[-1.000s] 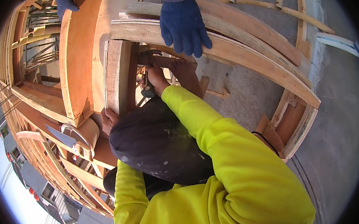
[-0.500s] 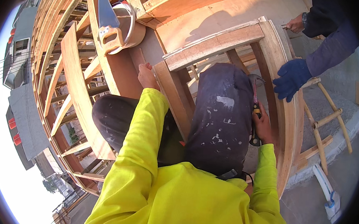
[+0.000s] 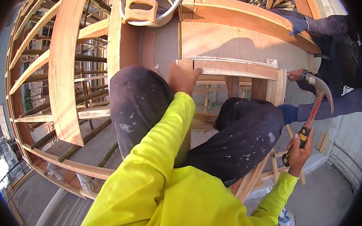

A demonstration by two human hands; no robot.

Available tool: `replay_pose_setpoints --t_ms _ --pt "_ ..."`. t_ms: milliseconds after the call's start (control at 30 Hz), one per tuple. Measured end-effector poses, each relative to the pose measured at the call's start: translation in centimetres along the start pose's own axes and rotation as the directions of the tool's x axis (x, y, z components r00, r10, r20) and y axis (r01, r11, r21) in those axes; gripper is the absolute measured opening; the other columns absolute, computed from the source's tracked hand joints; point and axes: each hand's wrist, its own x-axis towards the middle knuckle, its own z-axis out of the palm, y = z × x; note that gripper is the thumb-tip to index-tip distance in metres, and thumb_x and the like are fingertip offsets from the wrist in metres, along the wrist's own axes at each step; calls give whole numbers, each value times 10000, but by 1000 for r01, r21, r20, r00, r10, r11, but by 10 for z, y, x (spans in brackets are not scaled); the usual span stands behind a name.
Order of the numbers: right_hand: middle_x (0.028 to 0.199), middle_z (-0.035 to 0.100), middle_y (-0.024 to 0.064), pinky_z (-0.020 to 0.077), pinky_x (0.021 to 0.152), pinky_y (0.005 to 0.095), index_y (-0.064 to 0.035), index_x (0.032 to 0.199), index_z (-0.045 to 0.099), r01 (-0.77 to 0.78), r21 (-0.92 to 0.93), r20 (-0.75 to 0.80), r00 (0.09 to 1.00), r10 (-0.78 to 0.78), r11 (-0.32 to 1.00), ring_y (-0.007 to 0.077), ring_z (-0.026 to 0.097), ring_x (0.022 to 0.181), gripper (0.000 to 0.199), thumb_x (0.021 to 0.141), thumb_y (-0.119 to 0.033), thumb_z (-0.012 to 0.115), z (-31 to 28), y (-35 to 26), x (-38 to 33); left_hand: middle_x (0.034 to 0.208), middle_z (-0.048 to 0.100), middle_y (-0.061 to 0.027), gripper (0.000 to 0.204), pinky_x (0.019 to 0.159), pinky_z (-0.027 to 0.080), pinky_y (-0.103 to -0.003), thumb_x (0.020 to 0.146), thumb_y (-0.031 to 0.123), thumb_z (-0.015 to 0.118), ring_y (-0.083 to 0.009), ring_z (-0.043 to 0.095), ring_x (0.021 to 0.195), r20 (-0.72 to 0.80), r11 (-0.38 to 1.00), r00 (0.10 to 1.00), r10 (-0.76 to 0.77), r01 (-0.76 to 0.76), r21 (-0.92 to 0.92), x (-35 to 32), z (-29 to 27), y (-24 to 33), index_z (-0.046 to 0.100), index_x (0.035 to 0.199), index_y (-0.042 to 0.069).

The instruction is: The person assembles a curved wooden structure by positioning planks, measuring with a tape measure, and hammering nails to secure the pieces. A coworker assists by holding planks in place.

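My left hand [image 3: 184, 78] grips the near-left corner of a wooden frame [image 3: 235, 69], thumb on its right side, the other fingers mostly hidden. My right hand [image 3: 300, 155] is raised at the right, closed around the black-and-yellow grip of a claw hammer [image 3: 315, 106]. The hammer stands upright with its metal head at the top, apart from the frame. My paint-spotted knees are on either side of the left hand and the frame. Beside the frame's right end is a bare hand [image 3: 295, 74] with a watch, belonging to a co-worker.
Gloved hands of others show at the frame's right [image 3: 288, 114] and on a long curved board [image 3: 296, 25]. A handsaw [image 3: 141, 11] lies over a white-rimmed bucket [image 3: 172, 18]. Open ribbed timber framework [image 3: 44, 117] spreads at the left. A bamboo ladder-like piece leans lower right.
My right hand has lifted the hammer from beside my knee up to the right. My left hand has taken hold of the frame's corner. The view has turned, and another gloved hand appears.
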Motion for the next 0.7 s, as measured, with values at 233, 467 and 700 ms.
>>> replay_pose_setpoints --t_ms 233,467,700 --pt "1033 668 171 502 796 348 3 1350 503 455 -96 524 779 -344 885 260 638 810 467 899 -19 625 103 -95 144 1207 640 -231 788 965 502 -478 660 373 911 -419 632 1121 57 999 998 -3 0 47 16 -4 -8 530 1240 -2" --pt "1103 662 224 495 889 372 1 1248 601 474 -68 688 659 -303 878 360 664 985 414 839 -28 657 175 -53 168 1294 562 -251 864 991 475 -501 709 378 870 -444 573 1186 67 995 997 24 -30 93 10 -1 -4 450 1340 -37" --pt "1213 686 174 464 1020 383 6 1311 596 268 -6 671 715 -195 963 335 662 1110 503 811 4 652 209 -7 197 1266 562 -270 860 989 472 -501 692 298 802 -460 573 1168 -65 982 985 160 -152 111 6 9 -16 437 1382 -62"
